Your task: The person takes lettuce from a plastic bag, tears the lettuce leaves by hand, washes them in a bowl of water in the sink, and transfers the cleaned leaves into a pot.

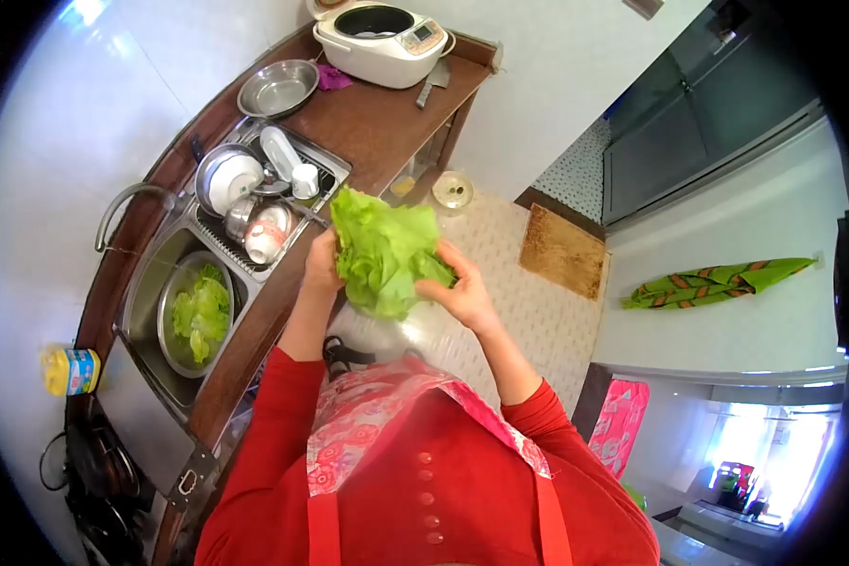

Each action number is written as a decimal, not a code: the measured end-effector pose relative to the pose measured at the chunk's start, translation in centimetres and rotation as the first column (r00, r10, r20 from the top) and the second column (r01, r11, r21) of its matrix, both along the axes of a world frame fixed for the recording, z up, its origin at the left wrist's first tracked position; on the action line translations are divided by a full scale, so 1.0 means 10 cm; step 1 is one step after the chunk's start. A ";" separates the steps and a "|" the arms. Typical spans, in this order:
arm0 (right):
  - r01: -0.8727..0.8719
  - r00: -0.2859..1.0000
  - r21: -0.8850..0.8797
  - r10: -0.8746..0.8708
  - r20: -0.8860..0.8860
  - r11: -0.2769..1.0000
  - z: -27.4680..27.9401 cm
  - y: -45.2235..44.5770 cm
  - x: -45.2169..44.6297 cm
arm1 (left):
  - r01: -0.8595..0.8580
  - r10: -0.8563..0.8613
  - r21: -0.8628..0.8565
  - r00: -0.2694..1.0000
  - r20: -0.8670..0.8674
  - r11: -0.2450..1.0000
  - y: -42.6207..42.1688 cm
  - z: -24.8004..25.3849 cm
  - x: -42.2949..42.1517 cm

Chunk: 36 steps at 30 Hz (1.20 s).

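A: What step are you noting?
B: Handling greens, I'd judge. Both hands are holding up one leafy bunch of lettuce (384, 255) in front of the body.
A: State of the grip?
B: The left hand (322, 263) is bracing the near-left side; most of its fingers are hiding behind the leaves, so I can't tell how tightly they are pressing. The right hand (464, 294) is gripping the lower right edge, thumb lying across the front.
A: Around the grip?
B: Left of it and lower in view, a metal bowl (167, 338) is sitting in the sink (143, 288), with loose leaves (201, 311) lying inside, well apart from both hands. Nearer, up and left, dishes (266, 236) are crowding the rack. Farther beyond the hands, a rice cooker (379, 57) is standing lid up.
A: What is the next move calling for?
B: My reading: the leaves are looking soft and floppy, so any move is calling for a light pinch on the right and steady backing on the left. Squeezing harder would be risking bruises or tearing.
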State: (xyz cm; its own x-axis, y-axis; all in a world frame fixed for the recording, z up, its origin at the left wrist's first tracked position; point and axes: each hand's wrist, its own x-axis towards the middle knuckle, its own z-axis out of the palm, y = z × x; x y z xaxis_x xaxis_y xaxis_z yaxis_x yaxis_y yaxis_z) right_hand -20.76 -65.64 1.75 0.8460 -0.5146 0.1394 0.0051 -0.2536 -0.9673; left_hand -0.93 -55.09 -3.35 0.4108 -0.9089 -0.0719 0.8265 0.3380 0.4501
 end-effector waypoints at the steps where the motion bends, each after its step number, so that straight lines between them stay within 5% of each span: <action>1: 0.006 1.000 -0.112 -0.005 0.011 0.994 0.06 0.03 0.00 | 0.016 -0.017 0.041 1.000 0.009 0.999 0.03 -0.01 0.04; 3: 0.021 0.999 -0.329 -0.011 0.034 0.944 0.23 0.12 0.00 | 0.066 -0.065 0.020 0.995 -0.070 0.998 0.08 0.12 0.05; 6: 0.037 0.999 -0.336 -0.025 0.039 0.941 0.25 0.24 0.01 | 0.074 -0.074 0.010 0.995 -0.070 0.997 0.12 0.42 -0.09; 12: -0.031 0.997 -0.194 0.043 0.059 0.980 0.19 0.19 -0.10 | -0.033 0.033 0.017 0.999 -0.018 0.999 0.16 0.27 -0.15; 18: 0.010 0.991 -0.272 0.025 0.128 0.962 0.20 0.12 -0.18 | 0.009 -0.009 -0.090 1.000 0.005 0.996 0.23 0.05 -0.06; 20: 0.054 0.997 0.104 -0.059 0.045 0.993 0.26 0.13 -0.17 | 0.034 -0.035 -0.059 0.999 -0.008 0.998 0.24 0.06 -0.08; 22: 0.113 0.994 0.282 -0.109 -0.031 0.953 0.15 0.05 -0.14 | 0.066 -0.067 -0.040 0.997 -0.024 0.997 0.23 0.07 -0.12; 29: 0.157 0.987 0.683 -0.139 -0.083 0.714 -0.12 -0.21 0.09 | 0.150 -0.140 0.134 0.987 -0.079 0.979 0.21 -0.20 -0.19; 32: 0.124 0.990 0.814 -0.126 -0.063 0.568 -0.11 -0.19 0.14 | 0.182 -0.153 0.164 0.972 -0.177 0.969 0.19 -0.06 -0.33; 35: 0.121 0.990 0.801 -0.132 -0.053 0.586 0.11 -0.07 0.14 | 0.229 -0.186 0.177 0.955 -0.230 0.957 0.23 -0.05 -0.40; 36: 0.107 0.994 0.652 -0.080 -0.070 0.751 0.09 -0.06 0.12 | 0.245 -0.200 0.184 0.952 -0.232 0.952 0.24 -0.07 -0.41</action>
State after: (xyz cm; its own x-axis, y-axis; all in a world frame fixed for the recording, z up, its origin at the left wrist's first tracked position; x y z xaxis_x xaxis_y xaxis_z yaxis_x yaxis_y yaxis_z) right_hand -19.53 -66.23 2.66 0.7863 -0.5459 -0.2895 -0.0224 0.4432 -0.8962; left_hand -4.98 -52.68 -4.09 0.1553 -0.9307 -0.3311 0.9525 0.0522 0.3002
